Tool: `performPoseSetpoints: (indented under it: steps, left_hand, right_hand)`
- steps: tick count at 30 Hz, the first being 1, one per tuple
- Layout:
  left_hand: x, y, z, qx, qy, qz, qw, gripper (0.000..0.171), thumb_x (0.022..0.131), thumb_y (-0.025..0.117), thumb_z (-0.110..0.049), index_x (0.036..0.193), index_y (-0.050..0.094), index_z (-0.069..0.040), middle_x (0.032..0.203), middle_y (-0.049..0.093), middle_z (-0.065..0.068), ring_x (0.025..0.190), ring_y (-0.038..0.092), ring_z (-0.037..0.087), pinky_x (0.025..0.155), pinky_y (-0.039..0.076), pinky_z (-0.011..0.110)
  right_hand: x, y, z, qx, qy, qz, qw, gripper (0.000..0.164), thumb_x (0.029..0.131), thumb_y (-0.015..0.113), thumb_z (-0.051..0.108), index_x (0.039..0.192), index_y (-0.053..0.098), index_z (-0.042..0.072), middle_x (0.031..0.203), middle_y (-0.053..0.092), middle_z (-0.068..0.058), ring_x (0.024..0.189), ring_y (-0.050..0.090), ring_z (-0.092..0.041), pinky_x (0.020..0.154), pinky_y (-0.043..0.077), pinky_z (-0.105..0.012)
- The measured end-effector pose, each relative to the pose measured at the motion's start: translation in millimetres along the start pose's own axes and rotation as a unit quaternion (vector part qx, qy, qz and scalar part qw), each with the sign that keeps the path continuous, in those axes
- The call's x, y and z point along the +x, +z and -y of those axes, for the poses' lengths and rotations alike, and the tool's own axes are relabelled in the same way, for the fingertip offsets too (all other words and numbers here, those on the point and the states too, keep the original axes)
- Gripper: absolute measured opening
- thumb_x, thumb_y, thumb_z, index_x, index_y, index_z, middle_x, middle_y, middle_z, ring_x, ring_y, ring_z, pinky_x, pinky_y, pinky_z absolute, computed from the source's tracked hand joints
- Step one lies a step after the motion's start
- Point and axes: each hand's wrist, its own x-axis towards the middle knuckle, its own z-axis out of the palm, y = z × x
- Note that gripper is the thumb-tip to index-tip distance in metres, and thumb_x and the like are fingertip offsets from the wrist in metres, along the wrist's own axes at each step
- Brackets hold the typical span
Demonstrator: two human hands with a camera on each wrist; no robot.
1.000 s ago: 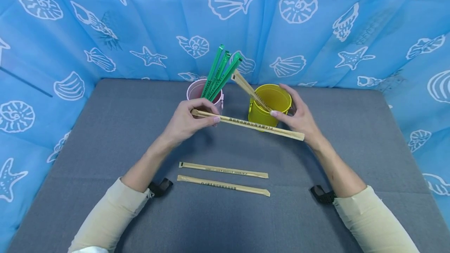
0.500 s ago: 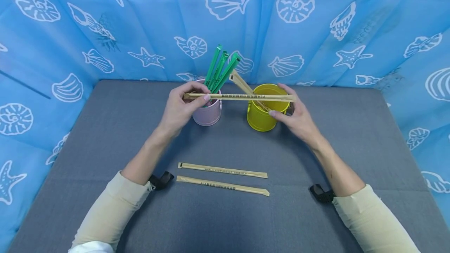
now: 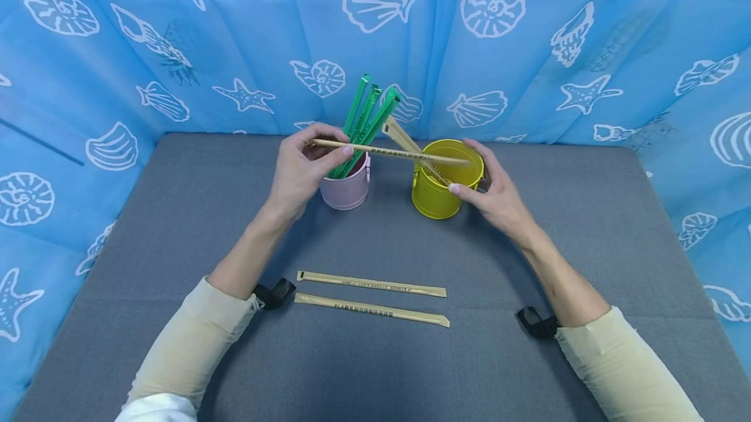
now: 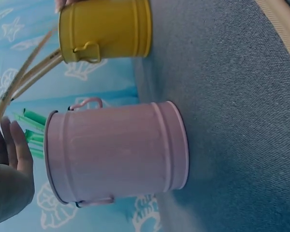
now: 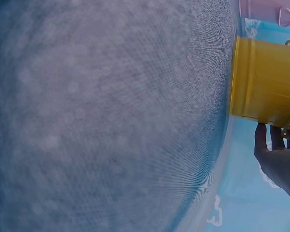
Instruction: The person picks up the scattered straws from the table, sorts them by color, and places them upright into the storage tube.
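My left hand (image 3: 300, 164) pinches a straw in a tan paper wrapper (image 3: 394, 152) near one end. The straw reaches rightward in the air, its far tip over the mouth of the yellow bucket (image 3: 437, 203). My right hand (image 3: 503, 199) holds that bucket at its right side, thumb at the front rim; the right wrist view shows fingertips (image 5: 261, 137) against the wall. Tan wrapped straws (image 3: 401, 135) lean out of the yellow bucket to the left. Beneath my left hand stands a pink bucket (image 3: 345, 195) holding several green-wrapped straws (image 3: 375, 119).
Two more tan wrapped straws (image 3: 375, 284) lie roughly parallel on the grey tabletop (image 3: 375, 370), nearer to me than the buckets. A blue curtain (image 3: 246, 30) with white seashell prints hangs behind the table's far edge.
My left hand has lifted the straw away from me and slightly left, and the straw's far end has swung over the yellow bucket. My right hand stays at the yellow bucket.
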Motion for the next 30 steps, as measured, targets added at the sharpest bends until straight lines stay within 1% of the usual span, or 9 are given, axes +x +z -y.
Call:
performPoseSetpoints:
  steps: [4,8,10,13,18,22,25,27,30]
  left_hand:
    - [3.2,2.2,0.6,-0.010,-0.004,0.002,0.9999,0.015,0.090,0.072,-0.004,0.102,0.069,0.002,0.098,0.065,0.013,0.090,0.066,0.025,0.077,0.055,0.028]
    - [5.9,6.1,0.9,-0.026,-0.003,0.003,0.9997,0.013,0.089,0.072,-0.002,0.102,0.069,0.003,0.098,0.065,0.013,0.091,0.069,0.026,0.079,0.056,0.029]
    - [6.9,8.9,0.4,-0.023,0.003,0.005,0.9997,0.016,0.089,0.071,-0.001,0.103,0.068,0.005,0.099,0.065,0.014,0.092,0.069,0.025,0.080,0.056,0.030]
    - [8.3,13.7,-0.3,-0.004,0.017,0.006,0.9998,0.019,0.090,0.071,0.000,0.106,0.065,0.008,0.101,0.064,0.014,0.092,0.067,0.021,0.082,0.055,0.030]
    - [11.0,21.9,-0.2,0.006,0.026,0.005,0.9996,0.022,0.089,0.071,0.001,0.108,0.062,0.008,0.101,0.062,0.014,0.093,0.066,0.021,0.082,0.055,0.031]
    - [15.0,29.8,2.4,0.007,0.023,0.009,0.9997,0.021,0.088,0.072,0.002,0.107,0.061,0.005,0.099,0.064,0.013,0.090,0.068,0.022,0.079,0.056,0.032]
    - [17.8,36.5,5.5,-0.002,0.015,0.018,0.9997,0.018,0.090,0.070,0.000,0.106,0.063,0.003,0.098,0.065,0.014,0.087,0.068,0.023,0.078,0.057,0.036]
    - [19.1,40.7,7.6,-0.010,0.009,0.023,0.9997,0.017,0.092,0.069,-0.001,0.107,0.064,0.003,0.098,0.066,0.015,0.085,0.068,0.022,0.078,0.057,0.039]
    - [20.5,46.5,10.1,-0.027,0.001,0.021,0.9994,0.017,0.093,0.067,0.000,0.109,0.064,0.005,0.099,0.066,0.017,0.083,0.068,0.021,0.077,0.057,0.040]
  right_hand:
    - [1,1,-1,0.006,-0.007,-0.004,1.000,0.080,0.090,0.074,0.018,0.155,0.029,0.026,0.150,0.041,-0.008,0.133,0.044,-0.029,0.111,0.032,-0.052]
    - [2,1,0,-0.004,-0.010,-0.004,1.000,0.080,0.090,0.074,0.018,0.155,0.029,0.026,0.151,0.041,-0.007,0.132,0.045,-0.027,0.110,0.033,-0.050]
    - [2,1,1,-0.006,-0.011,-0.004,1.000,0.080,0.090,0.074,0.017,0.156,0.029,0.026,0.151,0.041,-0.007,0.132,0.045,-0.027,0.111,0.033,-0.050]
    - [2,1,1,-0.006,-0.008,-0.005,1.000,0.081,0.090,0.075,0.017,0.156,0.029,0.025,0.151,0.041,-0.007,0.133,0.044,-0.026,0.112,0.031,-0.049]
    - [1,0,2,-0.009,-0.004,-0.003,1.000,0.081,0.090,0.075,0.018,0.156,0.029,0.026,0.153,0.039,-0.006,0.135,0.042,-0.027,0.113,0.030,-0.049]
    - [1,0,1,-0.017,0.001,-0.002,1.000,0.081,0.090,0.075,0.021,0.155,0.029,0.028,0.154,0.038,-0.003,0.136,0.041,-0.025,0.113,0.029,-0.049]
    - [1,-1,1,-0.017,0.001,-0.001,1.000,0.080,0.090,0.075,0.021,0.155,0.029,0.028,0.154,0.037,-0.004,0.136,0.041,-0.025,0.113,0.030,-0.049]
    - [2,-1,0,-0.015,0.001,-0.001,1.000,0.081,0.090,0.075,0.021,0.155,0.029,0.028,0.154,0.037,-0.004,0.136,0.041,-0.025,0.113,0.030,-0.050]
    - [2,-1,0,-0.014,0.001,0.001,1.000,0.080,0.090,0.075,0.022,0.155,0.029,0.029,0.154,0.037,-0.004,0.136,0.041,-0.026,0.113,0.030,-0.051]
